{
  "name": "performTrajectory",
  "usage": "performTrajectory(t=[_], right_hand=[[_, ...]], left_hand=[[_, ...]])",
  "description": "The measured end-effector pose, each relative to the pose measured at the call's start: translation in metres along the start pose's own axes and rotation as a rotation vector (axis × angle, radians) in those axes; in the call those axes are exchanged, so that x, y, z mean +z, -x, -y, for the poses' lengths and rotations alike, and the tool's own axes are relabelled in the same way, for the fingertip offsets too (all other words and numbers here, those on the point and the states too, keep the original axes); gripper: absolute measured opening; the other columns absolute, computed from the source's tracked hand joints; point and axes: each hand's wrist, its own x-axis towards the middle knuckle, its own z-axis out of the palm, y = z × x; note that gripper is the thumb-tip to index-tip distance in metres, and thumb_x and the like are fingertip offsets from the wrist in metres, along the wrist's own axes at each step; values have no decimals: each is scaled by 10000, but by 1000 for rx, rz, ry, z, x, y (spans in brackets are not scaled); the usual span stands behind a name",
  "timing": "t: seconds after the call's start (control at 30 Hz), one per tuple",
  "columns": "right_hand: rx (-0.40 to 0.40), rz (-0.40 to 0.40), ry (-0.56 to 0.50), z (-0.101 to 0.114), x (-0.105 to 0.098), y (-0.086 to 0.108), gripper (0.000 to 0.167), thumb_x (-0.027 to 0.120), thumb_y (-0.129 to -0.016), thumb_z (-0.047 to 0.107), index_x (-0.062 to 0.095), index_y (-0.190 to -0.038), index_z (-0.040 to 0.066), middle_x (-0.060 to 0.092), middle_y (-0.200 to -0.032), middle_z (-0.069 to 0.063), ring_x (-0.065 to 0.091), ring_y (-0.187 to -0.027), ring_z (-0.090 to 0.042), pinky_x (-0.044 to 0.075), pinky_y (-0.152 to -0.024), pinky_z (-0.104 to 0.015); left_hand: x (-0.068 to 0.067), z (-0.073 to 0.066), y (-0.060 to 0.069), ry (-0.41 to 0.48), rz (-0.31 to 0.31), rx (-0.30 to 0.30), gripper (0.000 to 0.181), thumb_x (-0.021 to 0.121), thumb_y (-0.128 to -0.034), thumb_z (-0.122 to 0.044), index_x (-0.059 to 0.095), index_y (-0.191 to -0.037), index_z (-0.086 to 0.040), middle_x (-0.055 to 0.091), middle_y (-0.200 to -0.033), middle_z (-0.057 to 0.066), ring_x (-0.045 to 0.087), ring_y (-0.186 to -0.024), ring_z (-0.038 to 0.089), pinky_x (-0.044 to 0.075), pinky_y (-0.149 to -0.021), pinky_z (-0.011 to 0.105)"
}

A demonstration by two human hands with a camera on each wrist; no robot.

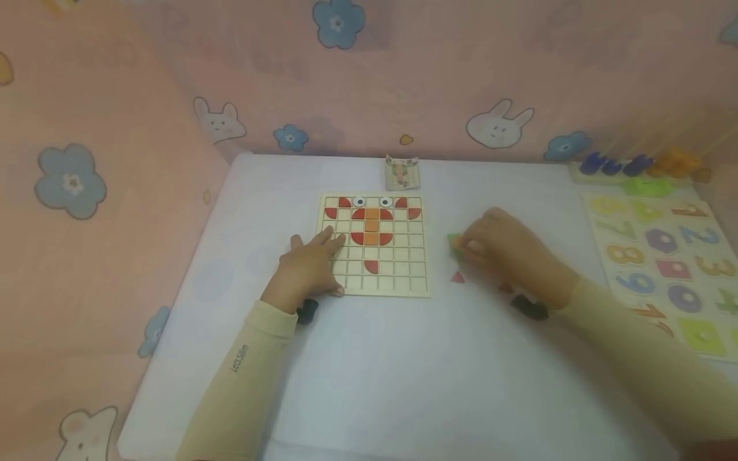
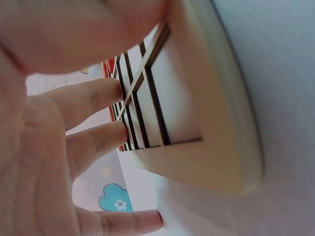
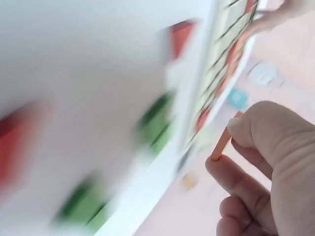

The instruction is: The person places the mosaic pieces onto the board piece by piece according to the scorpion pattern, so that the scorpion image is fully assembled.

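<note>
My left hand (image 1: 307,267) rests at the left edge of a square wooden grid board (image 1: 412,284), its fingers spread and straight. In the left wrist view the thumb lies over the board's near corner. Red quarter-round tiles (image 1: 371,266), orange square tiles (image 1: 371,225) and two eye tiles (image 1: 385,202) sit in the grid. Right of the board, above the table, my right hand (image 1: 498,250) pinches an orange tile (image 3: 222,143) between thumb and fingertip. Near it lie green pieces (image 3: 156,125), blurred in the right wrist view, and a red triangular tile (image 1: 458,277).
A small patterned card (image 1: 402,173) stands behind the board. At the right lies a number-and-shape puzzle board (image 1: 640,221), with a rack of blue and orange pieces (image 1: 625,165) behind it. The white table (image 1: 357,378) meets a pink patterned wall (image 1: 398,83).
</note>
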Motion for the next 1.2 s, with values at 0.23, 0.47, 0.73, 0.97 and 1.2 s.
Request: performTrajectory(t=[0.23,0.47,0.73,0.97,1.2], right_hand=[[-227,-72,14,67,12,-67,173,744,-1014,264,825,-1024,112,759,-904,15,554,-919,-231,462,-870,-361],[-297,-64,108,91,24,-91,114,826,-940,151,827,-1054,152,763,-1030,2,547,-998,-248,502,-869,-364],[-295,-45,100,89,34,-89,241,784,-937,54,829,-1145,168,700,-1178,-32,531,-1113,-281,477,-1006,-404],[-233,-27,96,87,35,-81,320,747,-958,55,807,-1239,197,688,-1199,-40,541,-1124,-286,489,-961,-427],[-97,-65,-41,65,25,-67,216,716,-1011,189,790,-1211,152,714,-1229,-14,564,-1181,-265,457,-1052,-447]], left_hand=[[1,0,-3,12,2,-5,1114,988,-721,-310,387,-1660,-309,196,-1764,-25,364,-1221,380,476,-936,593],[2,0,-5,7,4,1,1119,987,-723,-343,379,-1661,-323,191,-1765,-33,372,-1197,366,484,-910,556],[1,2,-3,1,-4,1,1126,990,-719,-340,377,-1663,-318,189,-1766,-27,377,-1175,361,484,-894,552],[2,2,-4,-8,-2,-1,1124,991,-719,-347,378,-1661,-319,190,-1766,-27,378,-1168,354,488,-880,537],[5,3,-6,-17,-14,-9,1143,1003,-700,-348,384,-1660,-315,197,-1764,-29,378,-1161,352,492,-866,532]])
